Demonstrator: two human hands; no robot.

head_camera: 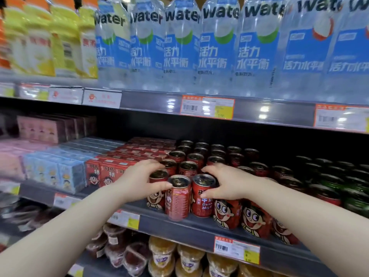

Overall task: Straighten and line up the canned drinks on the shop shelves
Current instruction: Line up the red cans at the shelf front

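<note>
The red cans [227, 212] stand along the front of the middle shelf [199, 226], centre of the frame; my left hand [137, 180] curls round the leftmost can [155, 200]; my right hand [225, 184] pinches the next-but-one can [202, 206] between thumb and fingers; I judge them full, rigid and slick, so best held round the wall under the rim.

We're in a shop, the drinks aisle by the look of it. Stacked shelves [151, 102] run across the view, every front rail carrying barcoded price tags [207, 106]. Up top, rows of identical water bottles [217, 47] beside yellow bottles [40, 47]. On the middle shelf, red cans [227, 212] packed many deep, with multipack cartons [107, 172] alongside. Below, sealed cups [161, 254] in rows.
</note>
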